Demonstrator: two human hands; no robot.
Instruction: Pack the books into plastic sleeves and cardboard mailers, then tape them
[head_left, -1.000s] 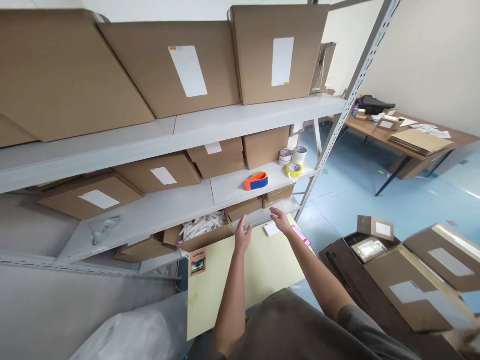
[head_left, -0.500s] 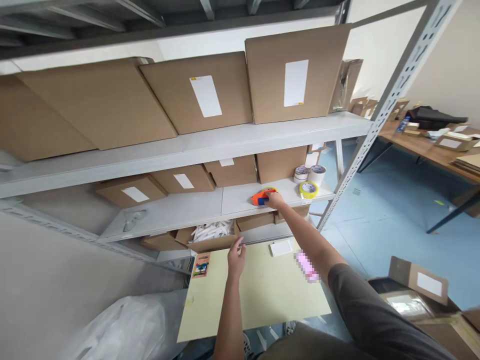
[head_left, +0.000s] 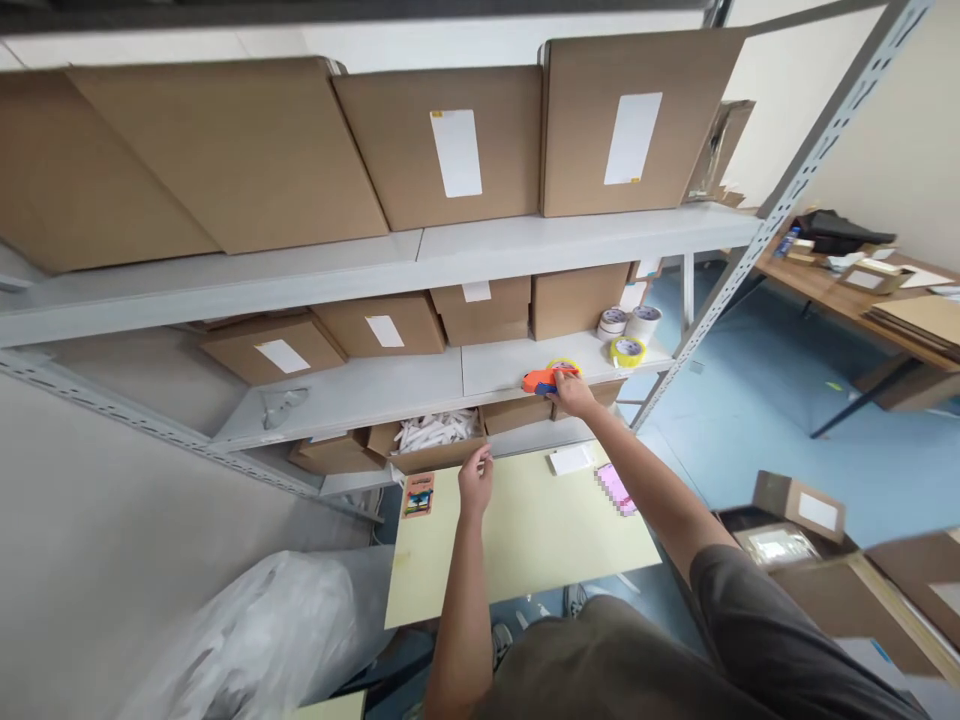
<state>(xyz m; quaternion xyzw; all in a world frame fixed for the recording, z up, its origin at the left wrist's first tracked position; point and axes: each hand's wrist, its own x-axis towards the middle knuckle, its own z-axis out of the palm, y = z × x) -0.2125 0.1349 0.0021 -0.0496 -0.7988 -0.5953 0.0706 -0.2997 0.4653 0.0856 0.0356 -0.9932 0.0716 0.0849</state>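
- Worktop: pale yellow, flat, smooth; orange card at left, white slip at right.
- Rack: grey metal, tiered, with perforated upright.
- Floor: blue, smooth.
- Cartons: brown cardboard, boxy, white-labelled; on the rack.
- Rolls: ring-shaped tape, yellow and white; middle shelf, right end.
- Bag: whitish plastic, crumpled; left of worktop.
- Dispenser: orange and blue; at middle shelf's front edge.
- Right grip: closed round dispenser.
- Left grip: narrow, fingers loosely curled, over worktop's far edge.
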